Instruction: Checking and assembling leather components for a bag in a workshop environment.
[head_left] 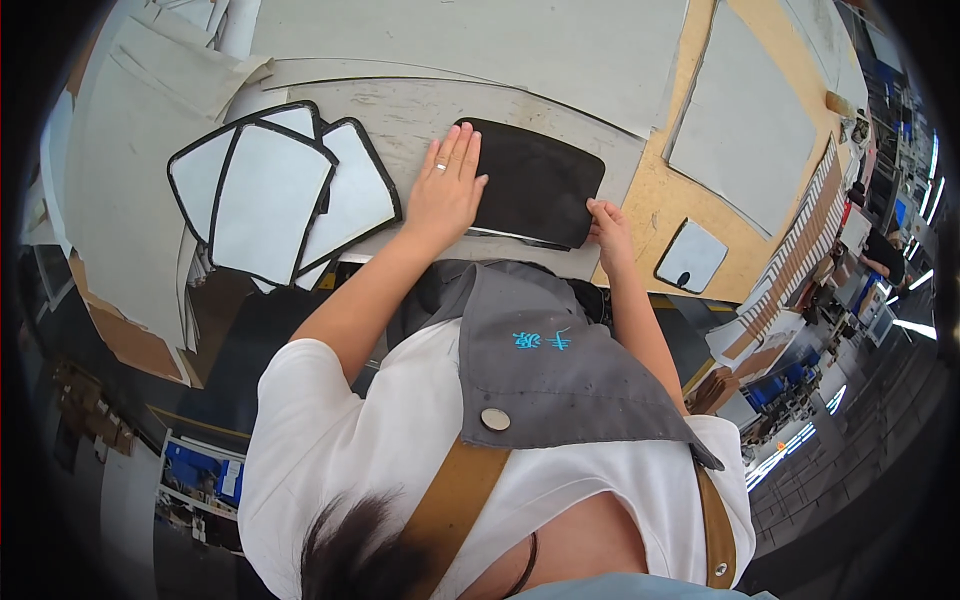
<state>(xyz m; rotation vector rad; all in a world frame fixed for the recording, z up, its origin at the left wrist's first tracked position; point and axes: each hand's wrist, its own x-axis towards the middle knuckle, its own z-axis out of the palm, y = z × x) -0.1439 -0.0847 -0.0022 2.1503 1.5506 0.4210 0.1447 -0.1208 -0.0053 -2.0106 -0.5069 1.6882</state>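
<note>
Nearest the camera, at the lower edge: light-blue cloth (650, 588) and a lock of dark hair (362, 540), above them a white shirt (400, 385) and a grey apron (590, 390) with its bib slack. The left hand (447, 200), ringed on one finger, lies palm down on the left end of a black panel (535, 180), its fingers straight and close together, the thumb set apart. The fingers of the right hand (612, 232) curl in at the panel's lower right corner and appear to pinch its edge; the hold underneath is hidden. The panel lies flat on a scuffed grey work surface (375, 112), just beyond the apron, with a pale strip (520, 239) showing along its near edge.

The step in hand is judged to be pressing and squaring the panel; the next move would call for steady weight from the left palm while the right fingertips true the edge, without dragging the panel askew.

Farther out, left: overlapping white panels (268, 200) with black borders. Right: a small white piece (693, 252), likewise bordered, on a tan board (650, 215); beyond it, a grey sheet (745, 120).
</note>
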